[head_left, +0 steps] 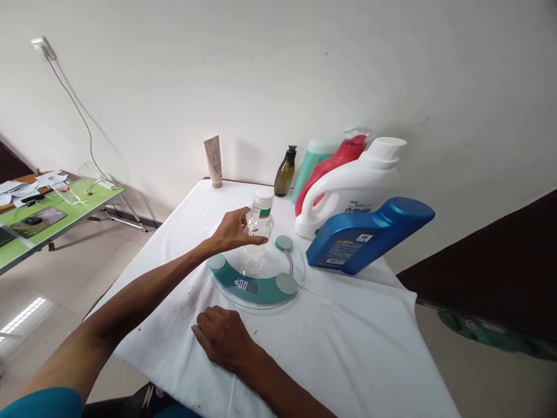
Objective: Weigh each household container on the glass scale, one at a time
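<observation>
My left hand (235, 230) is wrapped around a small clear bottle (260, 222) with a white cap and green label. The bottle stands upright on a round glass scale (256, 271) whose lit display reads digits. My right hand (223, 337) rests on the white tablecloth (348, 325) just in front of the scale, fingers curled, holding nothing.
Behind the scale stand a blue jug (368, 234) lying on its side, a white detergent jug (352, 188), a red bottle (335, 165), a teal bottle (313, 159), a dark olive bottle (285, 172) and a beige tube (213, 161). A green desk (61, 215) is at the left.
</observation>
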A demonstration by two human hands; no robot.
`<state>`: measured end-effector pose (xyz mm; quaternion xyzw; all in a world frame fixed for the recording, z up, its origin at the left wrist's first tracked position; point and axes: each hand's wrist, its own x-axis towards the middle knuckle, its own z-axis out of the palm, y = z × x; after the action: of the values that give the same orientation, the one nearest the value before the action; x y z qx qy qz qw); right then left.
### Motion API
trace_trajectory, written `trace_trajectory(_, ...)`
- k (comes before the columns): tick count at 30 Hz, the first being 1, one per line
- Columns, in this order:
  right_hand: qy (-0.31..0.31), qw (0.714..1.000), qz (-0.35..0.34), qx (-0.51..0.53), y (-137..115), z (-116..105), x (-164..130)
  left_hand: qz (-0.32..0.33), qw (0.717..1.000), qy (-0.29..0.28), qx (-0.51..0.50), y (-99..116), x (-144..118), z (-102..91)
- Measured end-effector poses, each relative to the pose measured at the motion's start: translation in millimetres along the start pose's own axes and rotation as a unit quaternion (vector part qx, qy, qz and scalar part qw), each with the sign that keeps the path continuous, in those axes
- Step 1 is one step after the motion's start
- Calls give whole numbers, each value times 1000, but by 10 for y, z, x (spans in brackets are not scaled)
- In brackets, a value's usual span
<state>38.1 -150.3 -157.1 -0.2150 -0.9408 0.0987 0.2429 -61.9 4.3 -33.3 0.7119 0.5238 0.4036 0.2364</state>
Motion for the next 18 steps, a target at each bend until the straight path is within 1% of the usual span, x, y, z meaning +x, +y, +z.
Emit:
trace_trajectory(3, 4, 1000, -1, -12, -23, 25, 1, -8, 1000, -6, 16, -54, -78, 53)
trace_trajectory(7, 10, 1000, 9, 1, -1, 19, 4, -7, 1000, -1, 14, -97, -74, 98)
trace_trajectory(11, 19, 995, 51, 84, 103, -80, 10, -4, 1000, -24, -9, -104, -110, 64)
trace_trajectory(13, 21, 989, 73, 130, 148, -124, 6, 0, 999, -20, -45, -123, -156, 11)
trace_trajectory(15, 25, 986, 77, 148, 167, -140, -4, 6, 995, 8, -98, -188, -202, -55)
trace_trajectory(18, 37, 988, 66, 131, 152, -115, -21, -21, 984, 93, -153, -391, -255, -134)
